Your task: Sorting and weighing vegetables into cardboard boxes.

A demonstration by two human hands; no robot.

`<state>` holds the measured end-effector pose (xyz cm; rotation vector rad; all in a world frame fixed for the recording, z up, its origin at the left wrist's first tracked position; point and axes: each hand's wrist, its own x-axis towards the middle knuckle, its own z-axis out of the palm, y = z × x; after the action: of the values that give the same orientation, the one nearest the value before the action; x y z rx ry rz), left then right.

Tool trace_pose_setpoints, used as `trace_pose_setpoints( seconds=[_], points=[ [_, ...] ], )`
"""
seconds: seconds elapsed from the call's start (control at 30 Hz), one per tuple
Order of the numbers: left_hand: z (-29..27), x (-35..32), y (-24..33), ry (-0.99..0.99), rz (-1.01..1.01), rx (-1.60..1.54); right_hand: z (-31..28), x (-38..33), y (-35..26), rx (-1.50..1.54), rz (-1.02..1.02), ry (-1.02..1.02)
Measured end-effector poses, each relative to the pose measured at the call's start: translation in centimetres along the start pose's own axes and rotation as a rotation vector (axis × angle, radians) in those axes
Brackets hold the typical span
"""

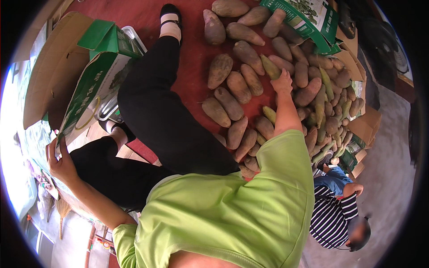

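Note:
My right hand [282, 83] is closed around the near end of a yellow-green, cucumber-like vegetable [270, 66] among the large brown ones. Its far end sticks out past my fingers. Close by lie a brown oval vegetable [249, 56] and a reddish-brown one [308, 92]. At the far left, my left hand [61, 164] grips the lower edge of a green and brown cardboard box [85, 91]. The box is tilted, its brown flap spread wide; its inside is mostly hidden.
Many brown and green vegetables [331, 125] are heaped on the right of the red floor covering [190, 80]. A green box [308, 20] lies at the far end of the heap. A metal scale [134, 38] stands behind the left box. Another person [333, 223] in stripes is at lower right.

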<state>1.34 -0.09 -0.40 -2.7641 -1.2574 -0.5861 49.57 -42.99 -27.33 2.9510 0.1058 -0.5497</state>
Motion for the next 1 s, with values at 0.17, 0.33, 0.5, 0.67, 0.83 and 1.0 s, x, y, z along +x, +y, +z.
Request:
trace_pose_setpoints(
  seconds=[0.17, 0.33, 0.5, 0.67, 0.83, 1.0],
  points=[
    [0.0, 0.0, -0.1, -0.018, -0.033, 0.008, -0.6, 0.0, -1.8, -0.077, 0.087, -0.194],
    [0.3, 0.3, -0.1, -0.024, -0.018, 0.008, 1.6, 0.7, -1.7, 0.055, 0.1, -0.199],
    [-0.6, 0.1, 0.6, -0.028, -0.111, -0.008, 4.8, 0.5, -1.1, 0.182, -0.029, -0.087],
    [0.2, 0.7, 1.5, 0.005, -0.097, -0.102, 7.2, 0.9, 3.6, 0.29, -0.173, 0.129],
    [-1.4, 1.0, 2.7, 0.022, -0.133, 0.038, 6.7, -2.1, 2.7, 0.378, -0.251, 0.199],
    [-1.8, 0.7, 2.1, 0.018, -0.114, 0.046, 3.9, -5.6, 2.1, 0.435, -0.326, 0.186]
  ],
)
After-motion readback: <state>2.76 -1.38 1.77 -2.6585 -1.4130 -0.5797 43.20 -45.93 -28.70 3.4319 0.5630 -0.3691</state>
